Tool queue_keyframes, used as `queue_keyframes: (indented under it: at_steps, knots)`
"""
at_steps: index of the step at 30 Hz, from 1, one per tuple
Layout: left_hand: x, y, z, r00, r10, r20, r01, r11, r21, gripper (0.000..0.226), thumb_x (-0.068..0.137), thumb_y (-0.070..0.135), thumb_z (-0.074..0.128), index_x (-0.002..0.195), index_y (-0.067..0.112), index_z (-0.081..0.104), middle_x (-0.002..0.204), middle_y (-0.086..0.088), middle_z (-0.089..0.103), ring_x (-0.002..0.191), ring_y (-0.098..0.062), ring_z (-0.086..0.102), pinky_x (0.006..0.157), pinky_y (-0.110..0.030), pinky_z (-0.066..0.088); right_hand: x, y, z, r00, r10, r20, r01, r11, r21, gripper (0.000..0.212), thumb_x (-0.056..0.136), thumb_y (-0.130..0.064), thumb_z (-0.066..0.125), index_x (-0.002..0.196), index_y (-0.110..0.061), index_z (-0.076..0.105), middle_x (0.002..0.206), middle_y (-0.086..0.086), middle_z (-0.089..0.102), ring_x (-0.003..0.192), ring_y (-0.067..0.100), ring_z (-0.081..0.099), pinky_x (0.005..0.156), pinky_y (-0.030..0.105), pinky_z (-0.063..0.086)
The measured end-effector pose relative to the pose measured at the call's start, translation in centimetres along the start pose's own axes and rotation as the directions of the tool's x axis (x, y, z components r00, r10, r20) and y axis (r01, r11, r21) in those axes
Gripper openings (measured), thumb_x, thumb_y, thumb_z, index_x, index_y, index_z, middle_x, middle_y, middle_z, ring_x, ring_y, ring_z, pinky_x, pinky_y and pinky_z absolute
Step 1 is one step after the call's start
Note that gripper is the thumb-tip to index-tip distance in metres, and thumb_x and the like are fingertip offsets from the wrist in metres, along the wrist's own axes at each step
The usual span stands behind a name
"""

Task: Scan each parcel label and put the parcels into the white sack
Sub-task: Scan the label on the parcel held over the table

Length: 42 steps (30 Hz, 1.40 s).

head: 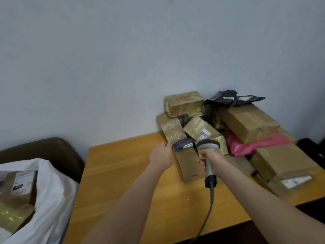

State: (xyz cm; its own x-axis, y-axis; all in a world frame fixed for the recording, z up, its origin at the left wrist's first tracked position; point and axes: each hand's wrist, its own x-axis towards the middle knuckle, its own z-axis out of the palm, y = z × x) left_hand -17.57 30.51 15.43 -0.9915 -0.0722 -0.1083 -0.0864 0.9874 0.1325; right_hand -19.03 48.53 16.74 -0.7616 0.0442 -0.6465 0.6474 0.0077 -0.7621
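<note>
I'm gripping the barcode scanner (208,156) in my right hand (212,160); my left hand (161,154) is hovering just beside the grey parcel (183,146), fingers loosely straight.

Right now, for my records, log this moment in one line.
right hand grips scanner | left hand near small box | sack part-filled

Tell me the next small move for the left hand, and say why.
Probably take hold of the grey parcel with the left hand and turn its label toward the scanner. The left hand hovers open just beside it, holding nothing, while the right hand grips the scanner with its head close beside that parcel.
</note>
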Motion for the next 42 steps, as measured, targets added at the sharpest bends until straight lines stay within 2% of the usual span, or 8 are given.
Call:
queue_keyframes:
  at_steps: [5,10,17,22,26,30,37,42]
  knots:
    - [7.7,1.5,-0.3,0.999,0.022,-0.034,-0.023,0.999,-0.046,0.048,0.091,0.032,0.055,0.135,0.017,0.043,0.132,-0.005,0.046,0.118,-0.023,0.047,0.087,-0.035,0.047,4.2,-5.7,-1.6,1.0,-0.013,-0.027,0.014,0.999,0.035,0.024,0.097,-0.012,0.053,0.077,0.0,0.051,0.061,0.013,0.05,0.049,0.019,0.042,0.044,0.027,0.035]
    - [18.5,1.4,-1.7,0.994,-0.075,-0.082,0.054,0.971,-0.234,0.064,0.092,0.052,0.05,0.141,0.014,0.035,0.137,-0.009,0.044,0.123,-0.029,0.047,0.093,-0.041,0.045,11.3,-11.7,-0.7,0.988,-0.096,-0.125,0.112,0.986,0.126,0.011,0.091,-0.009,0.062,0.092,0.001,0.058,0.069,0.017,0.06,0.047,0.018,0.05,0.042,0.025,0.041]
    - [29.4,-0.2,-3.9,0.944,-0.326,-0.044,0.209,0.698,-0.684,0.081,0.092,0.053,0.05,0.153,0.016,0.011,0.156,-0.013,0.018,0.14,-0.033,0.029,0.108,-0.045,0.032,18.6,-15.7,1.8,0.986,-0.128,-0.111,0.148,0.97,0.195,0.013,0.086,-0.012,0.07,0.082,-0.001,0.066,0.061,0.011,0.064,0.046,0.015,0.054,0.044,0.024,0.044]
    - [33.1,-1.2,-4.8,0.979,-0.199,-0.049,0.152,0.866,-0.475,0.084,0.091,0.046,0.054,0.153,0.013,0.009,0.155,-0.012,0.021,0.138,-0.036,0.029,0.109,-0.046,0.033,20.6,-15.1,3.0,0.991,-0.109,-0.071,0.125,0.948,0.293,0.013,0.087,-0.01,0.07,0.084,0.001,0.064,0.062,0.009,0.063,0.046,0.013,0.053,0.042,0.02,0.042]
    - [32.6,-1.6,-4.4,0.969,-0.216,-0.117,0.136,0.867,-0.479,0.056,0.085,0.036,0.066,0.134,0.014,0.052,0.128,-0.014,0.048,0.119,-0.03,0.049,0.099,-0.034,0.039,20.8,-14.8,3.3,0.993,-0.106,-0.056,0.119,0.927,0.357,0.015,0.083,-0.01,0.074,0.089,-0.003,0.063,0.072,0.01,0.066,0.065,0.019,0.062,0.058,0.028,0.05]
    - [29.5,-0.9,-3.9,0.97,-0.209,-0.122,0.083,0.761,-0.644,0.023,0.091,0.034,0.06,0.087,0.016,0.073,0.07,0.002,0.062,0.068,-0.018,0.056,0.06,-0.024,0.039,20.5,-14.2,3.5,0.991,-0.122,-0.055,0.134,0.914,0.383,0.021,0.081,-0.013,0.077,0.096,-0.007,0.064,0.084,0.009,0.069,0.079,0.022,0.067,0.075,0.037,0.057]
    - [26.3,0.5,0.9,0.958,-0.233,0.169,0.286,0.7,-0.655,0.083,0.08,0.034,0.074,0.146,0.009,0.031,0.143,-0.012,0.041,0.124,-0.024,0.048,0.099,-0.036,0.04,19.3,-12.7,3.3,0.99,-0.14,-0.011,0.131,0.892,0.433,0.036,0.081,-0.016,0.077,0.112,-0.008,0.062,0.099,0.011,0.071,0.087,0.025,0.067,0.076,0.035,0.056]
    - [25.9,0.0,3.1,0.949,-0.158,0.272,0.315,0.448,-0.837,0.049,0.085,0.036,0.07,0.126,0.011,0.058,0.12,-0.005,0.065,0.103,-0.018,0.061,0.083,-0.029,0.05,19.1,-11.4,3.4,0.992,-0.118,-0.033,0.121,0.908,0.401,0.029,0.081,-0.017,0.077,0.105,-0.008,0.064,0.095,0.01,0.072,0.088,0.026,0.068,0.08,0.04,0.056]
